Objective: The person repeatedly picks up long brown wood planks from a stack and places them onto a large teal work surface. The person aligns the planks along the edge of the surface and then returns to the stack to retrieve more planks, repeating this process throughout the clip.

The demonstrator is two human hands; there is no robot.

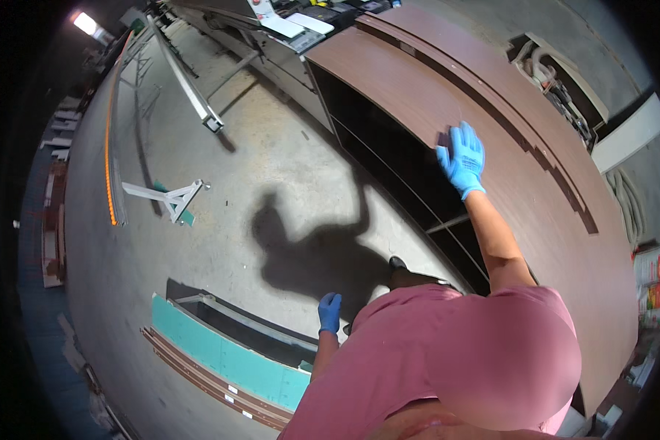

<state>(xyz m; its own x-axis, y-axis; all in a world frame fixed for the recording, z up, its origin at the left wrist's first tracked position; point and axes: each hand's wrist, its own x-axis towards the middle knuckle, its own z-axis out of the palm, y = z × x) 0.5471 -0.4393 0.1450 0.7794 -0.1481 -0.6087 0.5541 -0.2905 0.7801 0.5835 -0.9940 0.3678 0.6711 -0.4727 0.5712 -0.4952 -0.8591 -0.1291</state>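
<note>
My right hand [464,161], in a light blue glove, lies flat with its fingers stretched out on a large brown wood-look surface [550,242]. It rests close to that surface's left edge, above dark open compartments [389,158]. Long narrow brown strips [484,84] lie across the top, to the right of this hand. At my left side hangs my left hand [330,312], in a darker blue glove, over the floor. Its fingers look loosely extended, and nothing shows in them. A leaning green-faced board [220,352] is nearest to it.
Brown planks [198,374] lie beside the green board. On the concrete floor stand a grey metal support [172,196] and long metal rails [183,77]. At the far end, tools and cases [323,15] sit on a bench. A bin of hoses [557,84] stands on the right.
</note>
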